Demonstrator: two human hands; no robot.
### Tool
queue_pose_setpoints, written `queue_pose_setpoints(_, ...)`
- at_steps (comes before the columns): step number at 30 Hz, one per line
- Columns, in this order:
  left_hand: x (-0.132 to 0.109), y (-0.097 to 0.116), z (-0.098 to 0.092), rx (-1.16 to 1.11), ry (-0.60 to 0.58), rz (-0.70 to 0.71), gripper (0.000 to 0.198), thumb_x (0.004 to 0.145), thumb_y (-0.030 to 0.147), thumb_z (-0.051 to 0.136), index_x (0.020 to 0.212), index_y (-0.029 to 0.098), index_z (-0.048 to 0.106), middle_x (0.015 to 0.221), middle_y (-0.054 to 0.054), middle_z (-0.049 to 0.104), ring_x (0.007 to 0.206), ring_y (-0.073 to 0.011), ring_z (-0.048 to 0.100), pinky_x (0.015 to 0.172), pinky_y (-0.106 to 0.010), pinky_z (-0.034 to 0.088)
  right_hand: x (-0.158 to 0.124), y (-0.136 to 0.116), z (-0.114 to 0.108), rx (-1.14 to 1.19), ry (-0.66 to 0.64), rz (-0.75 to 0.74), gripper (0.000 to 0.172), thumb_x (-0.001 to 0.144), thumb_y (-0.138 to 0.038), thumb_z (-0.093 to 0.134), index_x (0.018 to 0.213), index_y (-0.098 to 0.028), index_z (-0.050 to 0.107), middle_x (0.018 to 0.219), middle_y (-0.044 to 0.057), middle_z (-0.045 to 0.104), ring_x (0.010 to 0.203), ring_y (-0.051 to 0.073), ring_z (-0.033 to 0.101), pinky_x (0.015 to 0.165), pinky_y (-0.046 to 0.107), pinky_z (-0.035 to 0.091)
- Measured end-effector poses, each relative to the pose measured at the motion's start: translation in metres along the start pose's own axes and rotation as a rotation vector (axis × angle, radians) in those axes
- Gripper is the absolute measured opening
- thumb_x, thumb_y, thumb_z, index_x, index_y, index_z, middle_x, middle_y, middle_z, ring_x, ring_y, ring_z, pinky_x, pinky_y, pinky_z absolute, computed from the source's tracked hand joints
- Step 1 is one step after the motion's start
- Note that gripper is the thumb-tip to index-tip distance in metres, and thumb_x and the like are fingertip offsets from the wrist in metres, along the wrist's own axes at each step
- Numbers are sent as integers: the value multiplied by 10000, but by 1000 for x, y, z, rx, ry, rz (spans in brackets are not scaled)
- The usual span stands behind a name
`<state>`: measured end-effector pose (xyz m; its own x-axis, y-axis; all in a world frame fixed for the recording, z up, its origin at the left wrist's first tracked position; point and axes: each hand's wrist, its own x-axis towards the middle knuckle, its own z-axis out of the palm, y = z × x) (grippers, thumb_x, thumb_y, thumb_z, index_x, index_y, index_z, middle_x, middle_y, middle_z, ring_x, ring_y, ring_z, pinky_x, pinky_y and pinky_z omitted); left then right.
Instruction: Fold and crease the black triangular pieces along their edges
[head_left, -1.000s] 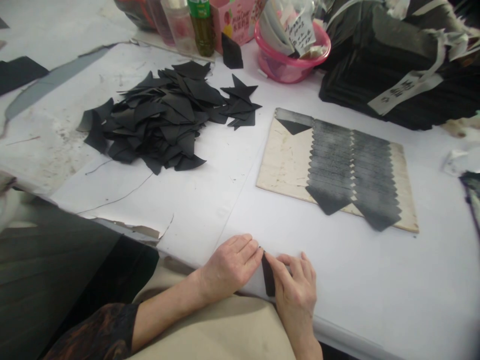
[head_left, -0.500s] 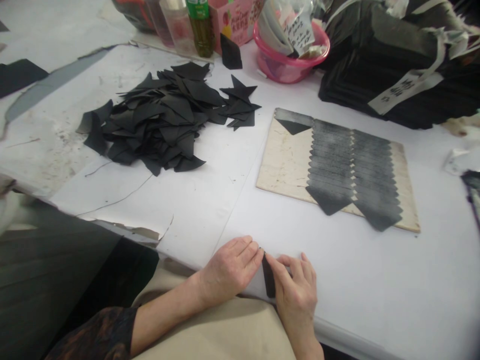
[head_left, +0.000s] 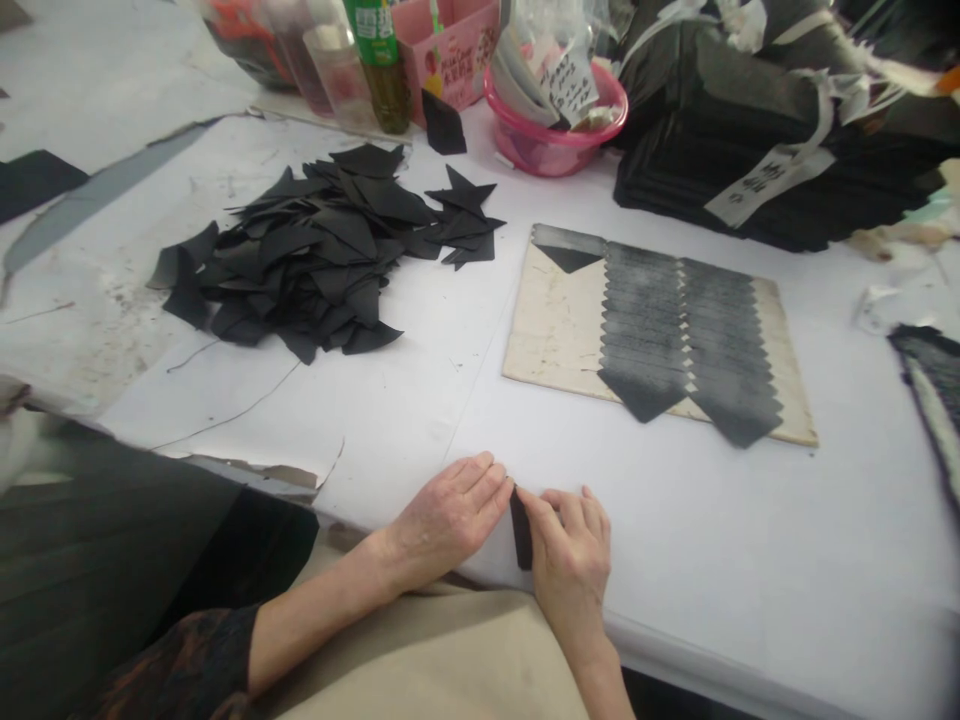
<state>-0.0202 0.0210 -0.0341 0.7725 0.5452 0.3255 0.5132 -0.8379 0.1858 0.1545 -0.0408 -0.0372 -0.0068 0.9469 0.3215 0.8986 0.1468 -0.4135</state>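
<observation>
A narrow black piece (head_left: 520,535), apparently folded, lies at the front edge of the white table. My right hand (head_left: 570,550) pinches its far end between thumb and forefinger. My left hand (head_left: 459,508) touches that same end with its fingertips, fingers pressed together; the exact contact is hidden. Beyond my hands, a pale board (head_left: 555,335) carries two overlapping rows of dark pointed pieces (head_left: 646,325) and a separate dark triangle (head_left: 568,258). To the left spreads a loose pile of black cut pieces (head_left: 315,250).
Along the back stand a green-labelled bottle (head_left: 381,70), plastic cups (head_left: 334,75), a pink box (head_left: 450,55) and a pink basin (head_left: 559,148) holding papers. A large tied black stack (head_left: 720,130) with a paper tag occupies the back right. The table's left part has a torn covering.
The view has shifted a little, so the hands and table things sit slightly further left. Both hands keep the same hold at the far end of the black piece.
</observation>
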Motion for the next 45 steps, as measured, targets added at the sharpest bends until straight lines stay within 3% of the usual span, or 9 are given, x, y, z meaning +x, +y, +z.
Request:
queue_pose_setpoints(6, 6, -5, 1, -46, 19, 78, 226, 961, 91, 466, 1140, 22, 586, 1107, -176, 627, 1070, -253, 591, 920, -415, 555, 5, -4, 1, 35, -14, 23, 227, 969, -174, 482, 1035, -235, 691, 889, 43, 638, 876, 196, 537, 1043, 476, 371)
queue_pose_setpoints(11, 3, 1, 2, 69, -24, 129, 252, 929, 80, 522, 1153, -15, 587, 1153, -203, 608, 1112, -307, 570, 939, -423, 528, 5, 4, -8, 123, -71, -16, 185, 977, -200, 504, 1112, -206, 631, 930, 31, 670, 868, 161, 590, 1069, 454, 363)
queue_pose_setpoints(20, -1, 2, 2, 85, -40, 120, 265, 936, 91, 524, 1179, 4, 581, 1202, -196, 596, 1153, -292, 558, 976, -408, 510, -6, 8, -18, 112, -79, -45, 174, 967, -161, 508, 1076, -191, 640, 954, 37, 677, 891, 164, 617, 1082, 461, 358)
queue_pose_setpoints(30, 2, 2, -1, 19, -12, 138, 262, 942, 87, 509, 1179, 2, 580, 1206, -185, 590, 1149, -294, 553, 988, -409, 520, -13, 12, -15, 148, -26, -22, 186, 939, -105, 538, 1033, -200, 668, 933, 47, 638, 907, 180, 549, 950, 397, 464)
queue_pose_setpoints(36, 3, 6, 1, -50, 3, 189, 221, 932, 77, 527, 1131, 5, 592, 1098, -174, 634, 1062, -258, 605, 928, -397, 560, -16, 12, -16, 132, -16, -35, 198, 940, -104, 530, 1037, -200, 673, 930, 51, 629, 911, 191, 541, 936, 396, 468)
queue_pose_setpoints(45, 11, -21, -8, -31, -38, 202, 197, 923, 35, 503, 1093, 16, 602, 1106, -165, 623, 1106, -260, 584, 958, -389, 548, 7, -6, 4, 117, -22, 29, 196, 979, -186, 484, 1009, -196, 677, 911, 63, 637, 863, 200, 533, 818, 351, 455)
